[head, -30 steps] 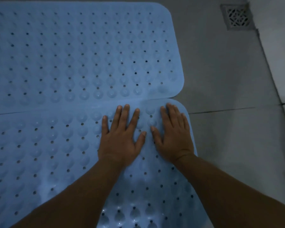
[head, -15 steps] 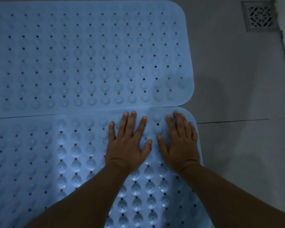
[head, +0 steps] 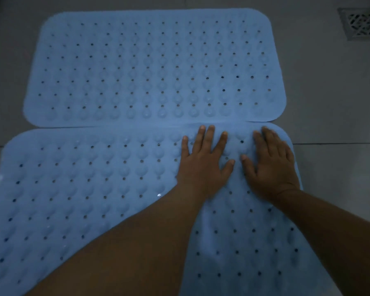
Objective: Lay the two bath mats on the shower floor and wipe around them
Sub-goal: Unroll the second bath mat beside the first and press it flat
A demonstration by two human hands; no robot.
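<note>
The tiled floor (head: 333, 99) spreads out past both hands, grey, with a grout line running off to the right of them. The near mat (head: 90, 189), blue and dotted with holes, lies under the hands; the far mat (head: 154, 67) lies just beyond the fingertips, the two edges touching. The left hand (head: 203, 165) and right hand (head: 269, 167) press flat, fingers straight, gripping nothing. A drain (head: 362, 23) sits far right. No writing is readable.
</note>
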